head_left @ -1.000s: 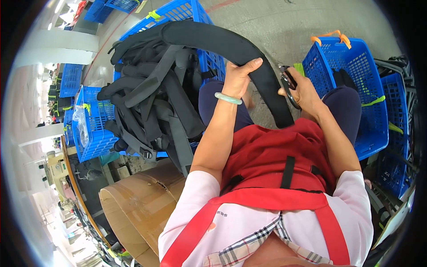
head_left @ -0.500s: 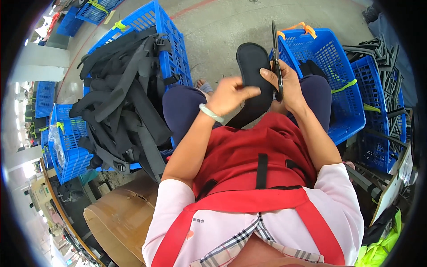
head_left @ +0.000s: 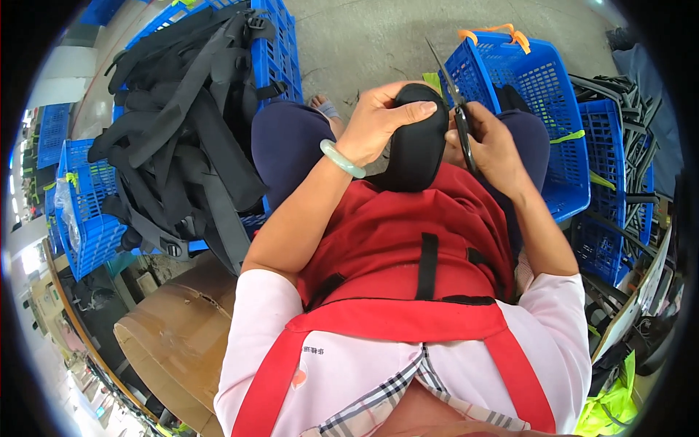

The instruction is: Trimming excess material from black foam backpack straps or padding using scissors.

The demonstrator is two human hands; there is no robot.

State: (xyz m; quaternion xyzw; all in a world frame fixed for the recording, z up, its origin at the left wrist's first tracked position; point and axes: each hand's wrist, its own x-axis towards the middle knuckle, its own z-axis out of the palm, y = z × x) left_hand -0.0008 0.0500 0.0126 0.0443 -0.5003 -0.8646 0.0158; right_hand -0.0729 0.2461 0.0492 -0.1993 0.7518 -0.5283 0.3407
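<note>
Over my lap, my left hand [head_left: 376, 122] is closed around the upper end of a black padded strap [head_left: 416, 153], thumb lying on top of it. The strap bends toward me, and its lower part hangs down against my red apron [head_left: 378, 229]. Just right of the strap, my right hand [head_left: 497, 146] is wrapped round the black handles of a pair of scissors [head_left: 462, 120]. Their long blades point up and away from me, close beside the strap's edge. Whether the blades touch the strap, I cannot tell.
At left, a blue crate [head_left: 277, 62] is heaped with black and grey padded straps [head_left: 193, 116]. A blue basket [head_left: 542, 80] with some dark pieces stands by my right knee; another [head_left: 604, 146] beyond holds thin dark strips. A cardboard box [head_left: 175, 335] sits at lower left.
My left hand has moved onto the strap's upper end and gripped it, bending it toward me. My right hand has come off the strap and shifted right with the scissors, whose blades now slant left.
</note>
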